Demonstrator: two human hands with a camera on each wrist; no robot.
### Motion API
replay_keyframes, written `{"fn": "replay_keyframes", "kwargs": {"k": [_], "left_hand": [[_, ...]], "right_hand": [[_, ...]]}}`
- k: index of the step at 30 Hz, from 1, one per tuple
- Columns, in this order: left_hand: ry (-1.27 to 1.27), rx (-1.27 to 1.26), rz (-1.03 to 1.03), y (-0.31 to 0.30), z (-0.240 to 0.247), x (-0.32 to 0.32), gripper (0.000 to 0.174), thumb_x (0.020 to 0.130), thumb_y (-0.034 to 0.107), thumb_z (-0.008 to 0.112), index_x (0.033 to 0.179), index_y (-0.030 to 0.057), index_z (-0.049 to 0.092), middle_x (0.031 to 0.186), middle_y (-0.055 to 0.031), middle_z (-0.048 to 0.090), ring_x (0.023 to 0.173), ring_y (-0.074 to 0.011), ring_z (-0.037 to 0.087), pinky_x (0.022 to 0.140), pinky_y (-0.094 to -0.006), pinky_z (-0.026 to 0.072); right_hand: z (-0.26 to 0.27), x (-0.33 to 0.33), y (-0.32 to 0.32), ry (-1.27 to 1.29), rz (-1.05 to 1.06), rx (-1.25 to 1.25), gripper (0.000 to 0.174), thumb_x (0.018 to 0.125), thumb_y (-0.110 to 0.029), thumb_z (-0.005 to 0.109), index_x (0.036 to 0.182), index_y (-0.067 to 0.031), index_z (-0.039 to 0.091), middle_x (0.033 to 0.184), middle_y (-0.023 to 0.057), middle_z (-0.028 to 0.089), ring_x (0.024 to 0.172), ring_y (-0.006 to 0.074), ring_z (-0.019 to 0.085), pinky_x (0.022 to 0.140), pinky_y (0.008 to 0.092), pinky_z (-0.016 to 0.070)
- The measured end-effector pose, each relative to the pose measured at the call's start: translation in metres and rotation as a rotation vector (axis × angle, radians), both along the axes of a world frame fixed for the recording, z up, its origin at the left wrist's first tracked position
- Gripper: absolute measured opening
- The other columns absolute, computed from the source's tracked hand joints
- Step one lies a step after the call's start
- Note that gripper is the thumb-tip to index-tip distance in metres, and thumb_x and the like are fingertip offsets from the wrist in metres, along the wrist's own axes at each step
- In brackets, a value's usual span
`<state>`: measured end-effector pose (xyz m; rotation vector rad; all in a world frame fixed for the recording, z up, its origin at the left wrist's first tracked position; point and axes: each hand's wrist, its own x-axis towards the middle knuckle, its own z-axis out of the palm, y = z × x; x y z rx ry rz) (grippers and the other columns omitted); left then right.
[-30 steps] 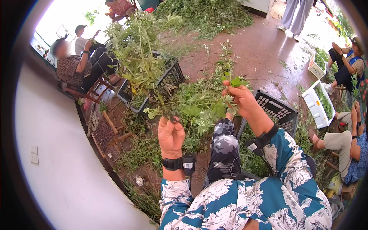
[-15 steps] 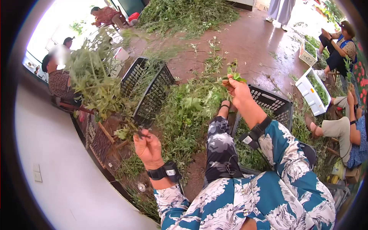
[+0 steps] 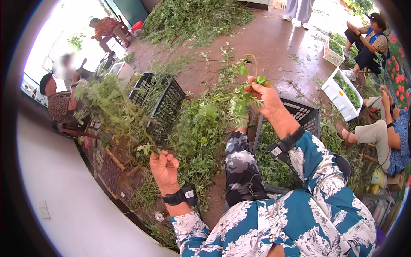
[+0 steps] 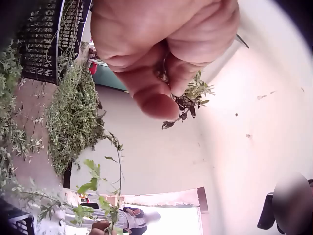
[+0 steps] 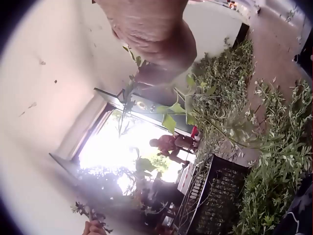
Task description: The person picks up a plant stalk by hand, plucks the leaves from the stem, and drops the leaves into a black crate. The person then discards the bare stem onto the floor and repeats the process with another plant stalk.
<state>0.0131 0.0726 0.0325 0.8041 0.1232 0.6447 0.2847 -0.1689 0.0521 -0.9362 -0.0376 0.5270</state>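
In the head view my left hand pinches the dark stem end of a large, bushy leafy plant, which leans up and to the left. Its leaves overlap the near side of a black crate. My right hand, farther forward and to the right, pinches a small bunch of green sprigs between thumb and fingers. Broad green leaves of that bunch hang below the hand in the right wrist view. Between the hands, cut greenery covers the floor.
The black crate stands ahead on the left, and another crate beside my right knee. A large heap of plants lies at the back. White boxes and seated people are at right; a low stool sits near the left wall.
My left hand has moved left and down with the bushy plant, away from the right hand. The right hand keeps hold of its sprigs. The head view has shifted.
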Motion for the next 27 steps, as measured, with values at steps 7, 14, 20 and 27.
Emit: {"fn": "replay_keyframes", "kwargs": {"k": [7, 14, 20, 27], "left_hand": [[0.067, -0.073, -0.12, -0.021, -0.001, 0.022, 0.011, 0.085, 0.003, 0.053, 0.095, 0.0044, 0.054, 0.085, -0.0066, 0.061, 0.07, -0.015, 0.061, 0.047, -0.0302, 0.0495], [0.101, -0.07, -0.253, -0.05, -0.008, 0.043, 0.014, 0.083, 0.003, 0.055, 0.096, 0.0027, 0.057, 0.084, -0.0067, 0.062, 0.066, -0.0146, 0.059, 0.049, -0.0312, 0.049], [0.17, -0.015, -0.31, -0.079, -0.01, 0.058, 0.009, 0.082, 0.002, 0.056, 0.091, 0.0006, 0.057, 0.078, -0.0064, 0.062, 0.062, -0.0153, 0.06, 0.049, -0.0309, 0.0489], [0.247, 0.074, -0.435, -0.119, -0.006, 0.074, 0.007, 0.083, 0.001, 0.055, 0.089, 0.0033, 0.056, 0.078, -0.0064, 0.062, 0.064, -0.0149, 0.061, 0.048, -0.0307, 0.0496]], "right_hand": [[0.034, 0.013, -0.038, -0.129, -0.083, 0.093, 0.019, 0.086, -0.01, 0.051, 0.102, -0.0083, 0.059, 0.081, 0.0085, 0.063, 0.075, 0.0193, 0.061, 0.065, 0.0335, 0.0509], [0.077, 0.029, -0.115, -0.309, -0.235, 0.145, 0.022, 0.084, -0.014, 0.055, 0.105, -0.0095, 0.058, 0.085, 0.007, 0.063, 0.077, 0.0169, 0.059, 0.062, 0.0298, 0.0494], [0.1, 0.039, -0.211, -0.493, -0.371, 0.253, 0.025, 0.086, -0.013, 0.053, 0.11, -0.0066, 0.056, 0.088, 0.007, 0.063, 0.076, 0.0158, 0.06, 0.055, 0.0258, 0.047], [0.107, 0.009, -0.297, -0.563, -0.481, 0.319, 0.026, 0.087, -0.012, 0.05, 0.113, -0.0062, 0.054, 0.09, 0.0072, 0.063, 0.076, 0.0159, 0.06, 0.055, 0.0254, 0.0462]]}}
